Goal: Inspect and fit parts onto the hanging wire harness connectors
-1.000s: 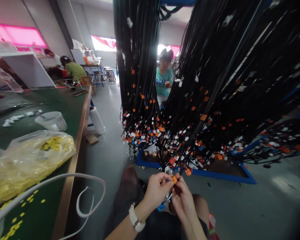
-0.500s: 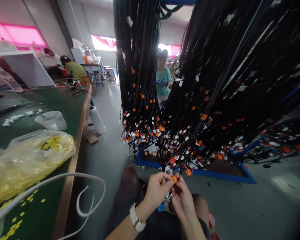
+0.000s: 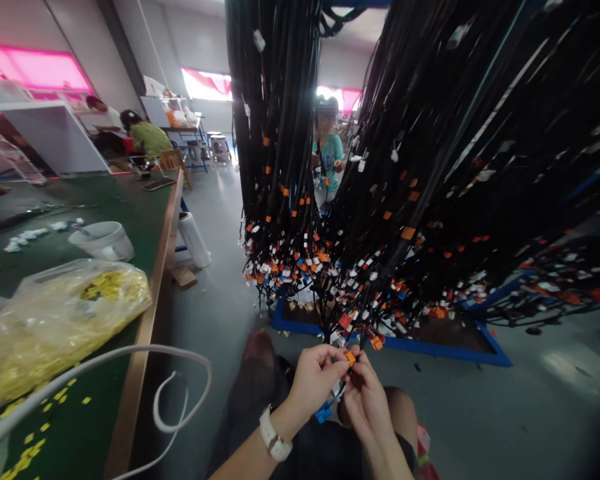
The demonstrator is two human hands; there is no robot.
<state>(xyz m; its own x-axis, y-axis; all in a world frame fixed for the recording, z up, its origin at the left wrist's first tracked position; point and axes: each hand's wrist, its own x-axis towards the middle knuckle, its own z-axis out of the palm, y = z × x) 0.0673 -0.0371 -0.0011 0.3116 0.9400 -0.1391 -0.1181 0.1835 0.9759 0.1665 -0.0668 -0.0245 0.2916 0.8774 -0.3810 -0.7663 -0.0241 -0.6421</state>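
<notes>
An orange connector (image 3: 350,359) sits between the fingertips of both hands, above my lap. My left hand (image 3: 316,377), with a white watch on its wrist, pinches it from the left. From the other side my right hand (image 3: 367,393) has its fingers closed round the connector and its wires. A blue connector (image 3: 323,413) and a white one dangle just under the hands. In front hang thick bundles of black cables (image 3: 280,120), their lower ends crowded with white, orange, red and blue connectors.
A blue-framed rack base (image 3: 410,348) stands on the floor below the cables. Left is a green table (image 3: 145,247) with a bag of yellow pieces (image 3: 65,313), a white cup (image 3: 105,241) and a looping white cable (image 3: 180,350). A co-worker (image 3: 333,157) is behind the cables; others sit farther back.
My hands stay nearly in place on the orange connector. The blue connector below has shifted slightly. Behind the cables, the co-worker's hand has come up with a dark cable bearing connectors.
</notes>
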